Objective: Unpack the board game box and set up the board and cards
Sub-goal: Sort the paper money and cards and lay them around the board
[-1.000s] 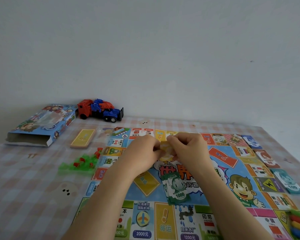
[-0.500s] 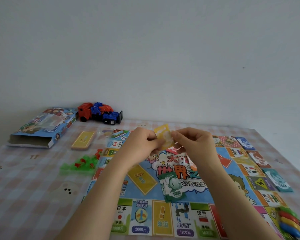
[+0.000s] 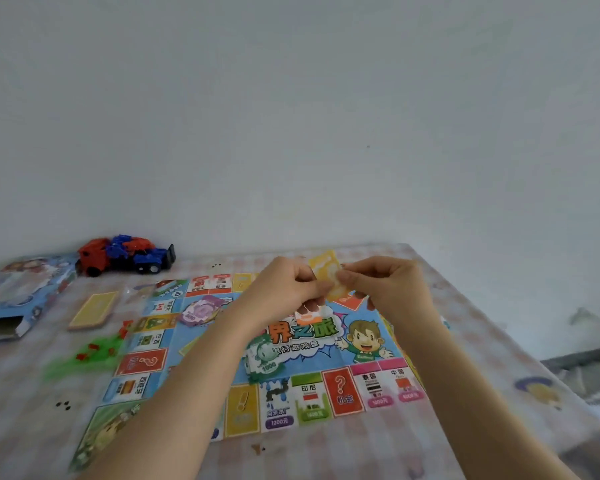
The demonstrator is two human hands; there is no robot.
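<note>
Beneath the fingers (image 3: 352, 277) pinching the yellow cards (image 3: 326, 268), a green banknote stack (image 3: 264, 360) sits on the board (image 3: 340, 396); purple notes (image 3: 201, 311) lie left of them, then a card deck (image 3: 94, 310), house pieces (image 3: 90, 351) (blurred) and a toy truck (image 3: 125, 254). Right of the fingers, tablecloth (image 3: 482, 341) lies open.

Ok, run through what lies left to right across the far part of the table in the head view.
The game box → toy truck → purple banknotes → left hand → yellow cards, pinched by both hands → right hand.
</note>
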